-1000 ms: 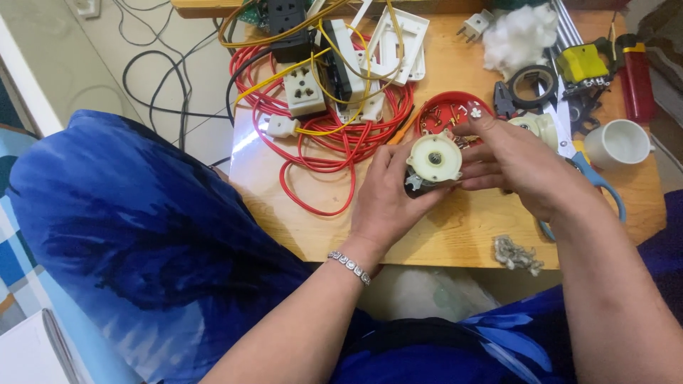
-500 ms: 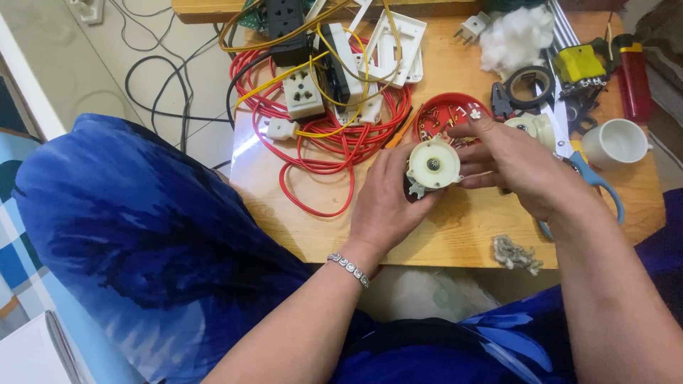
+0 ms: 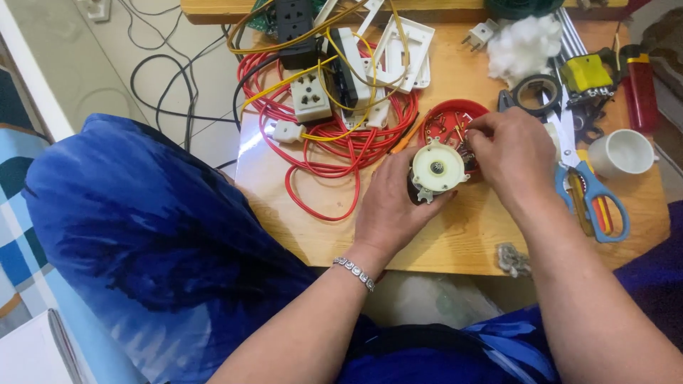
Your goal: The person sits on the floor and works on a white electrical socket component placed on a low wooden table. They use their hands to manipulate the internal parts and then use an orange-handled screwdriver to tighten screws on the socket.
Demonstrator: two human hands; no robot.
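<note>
We hold the small round cream-white plastic motor part (image 3: 437, 168) in our left hand (image 3: 393, 206), fingers clamped around its dark body from below, so that its pale toothed face looks up at us near the middle of the light wooden tabletop (image 3: 455, 242). Half a second ago our right hand lay against this part; now our right hand (image 3: 511, 153) has slid off toward 3 o'clock and its fingertips, pinched together, sit at the part's edge beside the shallow red plastic dish (image 3: 455, 117) of small metal bits. Whether they grip anything we cannot tell. The part itself has barely shifted, so we judge that the left hand only steadies it while the right hand works at its side.

At 10 o'clock from the part lies the tangle of red cable (image 3: 334, 135) with white socket blocks (image 3: 311, 96). At 3 o'clock lie the blue-handled scissors (image 3: 594, 195), and beyond them, toward 2 o'clock, the white cup (image 3: 625, 153). At 1 o'clock sits the black tape roll (image 3: 535, 92).
</note>
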